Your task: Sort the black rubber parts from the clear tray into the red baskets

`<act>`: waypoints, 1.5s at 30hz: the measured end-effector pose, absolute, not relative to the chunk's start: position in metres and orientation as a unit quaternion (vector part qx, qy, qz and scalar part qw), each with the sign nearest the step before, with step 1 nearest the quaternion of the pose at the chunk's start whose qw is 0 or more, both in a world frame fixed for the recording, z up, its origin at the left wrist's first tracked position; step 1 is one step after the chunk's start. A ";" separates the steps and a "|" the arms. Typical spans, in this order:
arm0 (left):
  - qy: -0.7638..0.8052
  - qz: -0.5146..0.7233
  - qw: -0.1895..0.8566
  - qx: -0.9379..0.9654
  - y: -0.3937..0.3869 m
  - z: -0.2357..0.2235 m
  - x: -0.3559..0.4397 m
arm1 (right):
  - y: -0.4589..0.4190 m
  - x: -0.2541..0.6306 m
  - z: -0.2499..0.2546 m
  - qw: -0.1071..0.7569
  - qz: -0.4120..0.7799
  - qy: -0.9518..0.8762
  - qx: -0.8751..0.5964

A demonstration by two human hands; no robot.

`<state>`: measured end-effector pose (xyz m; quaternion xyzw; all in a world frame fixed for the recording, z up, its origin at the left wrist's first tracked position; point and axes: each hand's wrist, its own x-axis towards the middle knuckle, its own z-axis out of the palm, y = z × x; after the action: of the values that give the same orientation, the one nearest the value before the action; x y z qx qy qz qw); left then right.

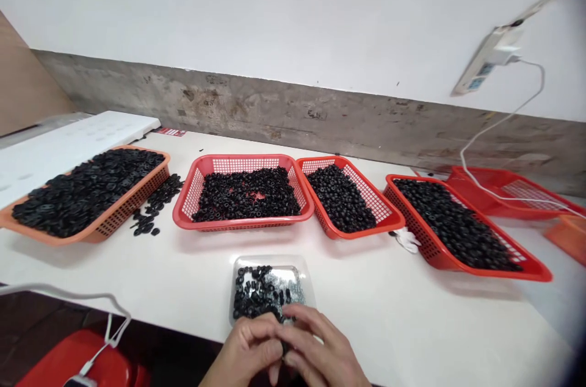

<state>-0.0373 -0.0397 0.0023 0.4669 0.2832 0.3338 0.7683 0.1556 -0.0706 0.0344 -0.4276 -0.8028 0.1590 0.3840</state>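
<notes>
My left hand (251, 345) and my right hand (320, 345) meet at the table's front edge, fingertips pinched together. Between them a small black part (284, 348) shows, mostly covered by the fingers; its exact shape cannot be made out. Just beyond the hands lies a clear plastic tray (306, 266). Small black rings and short black cylinders (254, 289) fill its left side, while tiny clear or silvery pieces (295, 289) lie on its right. My fingers hide the tray's near edge.
Behind the tray stand a pinkish-red basket (242, 225) and red baskets (339, 231) (458, 265), all holding small black parts. An orange basket (98, 231) of flat black pieces is at left, with loose pieces (153, 204) beside it. White cables (494, 124) hang at right.
</notes>
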 end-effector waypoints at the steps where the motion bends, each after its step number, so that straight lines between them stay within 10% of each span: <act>1: 0.286 0.332 0.767 0.468 -0.040 0.002 -0.038 | -0.069 0.155 0.036 0.375 0.163 -0.809 -0.422; 29: 0.389 0.375 0.701 0.465 -0.040 0.002 -0.047 | -0.051 0.143 0.025 0.366 0.386 -0.712 -0.459; 45: 0.367 0.402 0.762 0.351 -0.035 0.019 -0.041 | -0.053 0.128 0.009 0.444 0.105 -0.778 -0.432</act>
<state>-0.0409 -0.0350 0.0189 0.3512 0.3668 0.4023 0.7617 0.1282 -0.0530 0.0087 -0.4319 -0.7778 0.1053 0.4443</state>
